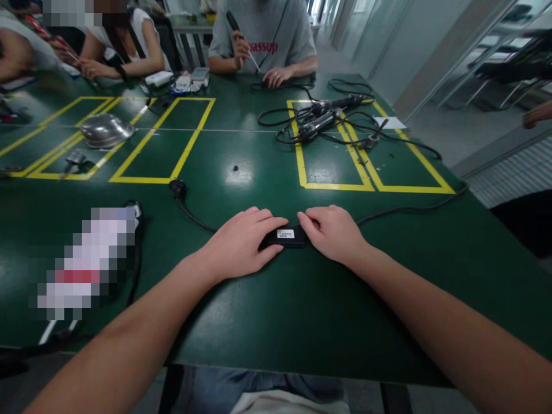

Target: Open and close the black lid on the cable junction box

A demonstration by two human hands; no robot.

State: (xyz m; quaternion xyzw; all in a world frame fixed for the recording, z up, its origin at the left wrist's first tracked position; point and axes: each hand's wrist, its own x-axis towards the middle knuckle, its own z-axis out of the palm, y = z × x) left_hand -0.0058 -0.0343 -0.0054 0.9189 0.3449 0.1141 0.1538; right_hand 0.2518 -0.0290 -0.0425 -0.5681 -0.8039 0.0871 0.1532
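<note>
Two hands hold a black device on the green table.

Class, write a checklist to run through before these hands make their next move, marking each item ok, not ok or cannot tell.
1. Left hand at the box's left end: ok.
2. Right hand gripping firmly: cannot tell, the fingers hide the contact.
3. Label uncovered: ok.
4. Plug unplugged: ok, loose on the table.
5. Tool cords tidy: not ok, looped and crossed.
</note>
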